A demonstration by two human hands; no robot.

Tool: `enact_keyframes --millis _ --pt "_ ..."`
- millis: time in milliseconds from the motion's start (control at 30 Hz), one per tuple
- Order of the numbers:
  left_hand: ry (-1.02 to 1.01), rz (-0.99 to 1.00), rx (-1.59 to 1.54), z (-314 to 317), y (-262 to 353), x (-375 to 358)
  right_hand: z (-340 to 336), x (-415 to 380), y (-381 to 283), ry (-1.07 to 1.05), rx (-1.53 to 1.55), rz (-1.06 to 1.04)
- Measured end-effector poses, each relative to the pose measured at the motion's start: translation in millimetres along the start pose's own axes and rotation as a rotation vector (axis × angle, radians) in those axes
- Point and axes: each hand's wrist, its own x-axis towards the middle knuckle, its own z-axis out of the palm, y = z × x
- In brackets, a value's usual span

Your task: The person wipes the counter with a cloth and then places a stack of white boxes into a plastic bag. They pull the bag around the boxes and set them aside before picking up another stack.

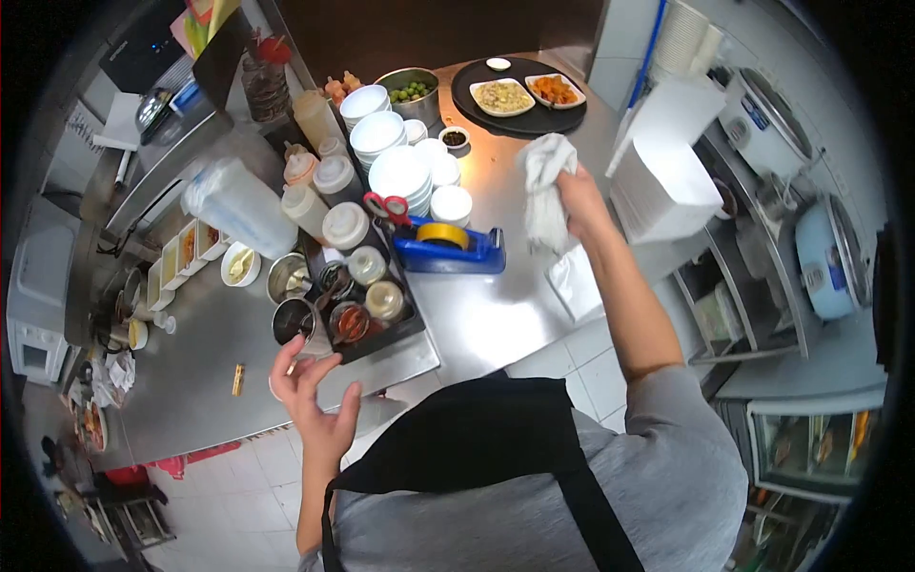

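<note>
A white cloth [547, 195] hangs from my right hand [579, 198], which is closed on it over the steel counter [477, 319]. My left hand [319, 396] is beside a dark-filled metal cup [294, 322], its fingers apart and curved; nothing shows in it. The cup stands at the corner of a black tray [393, 336] holding jars and bottles. A blue tape dispenser [450, 250] with yellow tape and red scissors [386, 208] lie between the tray and the cloth. Farther back, a round black tray [521, 121] carries two dishes of food.
Stacked white bowls [400, 176] and a pot of green fruit [412, 92] stand behind the dispenser. White takeaway boxes [667, 181] are at the right, near shelves with rice cookers [762, 124]. A plastic container [238, 205] is on the left.
</note>
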Motion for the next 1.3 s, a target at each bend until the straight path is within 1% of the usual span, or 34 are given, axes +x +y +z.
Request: enact_keyframes --millis 33,133,233,333,367,467,500,600,633,733,867,967,1067,1100,1200,1300 --pt "0.051 -0.037 0.026 5 6 4 -12 40 4 0.011 0.03 0.096" --pt "0.103 -0.115 0.116 16 22 14 -32 162 31 0.049 -0.23 0.136" --pt "0.135 -0.198 0.191 24 33 19 -18 233 24 0.038 -1.228 -0.207" --pt "0.16 -0.275 0.246 29 40 26 22 272 19 0.085 -1.329 -0.249" --pt "0.173 -0.293 0.263 31 42 30 33 288 24 0.087 -1.325 -0.297" --pt "0.176 -0.348 0.32 36 44 39 62 334 36 -0.064 -1.473 -0.404" --pt "0.17 -0.36 0.332 37 43 40 72 341 39 -0.073 -1.511 -0.431" --pt "0.13 -0.394 0.377 40 38 40 92 373 55 -0.159 -1.692 -0.579" --pt "0.102 -0.395 0.393 39 37 41 97 382 61 -0.2 -1.754 -0.664" --pt "0.054 -0.418 0.425 39 36 44 107 390 68 -0.395 -1.909 -0.753" --pt "0.035 -0.432 0.428 43 32 45 106 401 93 -0.46 -2.009 -0.681" --pt "0.041 -0.429 0.439 43 30 44 99 413 116 -0.476 -2.003 -0.686" --pt "0.07 -0.414 0.441 43 29 41 97 407 106 -0.549 -1.975 -0.649" --pt "0.079 -0.41 0.439 43 28 40 95 407 101 -0.602 -2.008 -0.606" --pt "0.083 -0.399 0.43 41 29 36 84 413 105 -0.628 -2.061 -0.615" --pt "0.092 -0.385 0.408 42 32 34 89 378 75 -0.687 -2.134 -0.55"
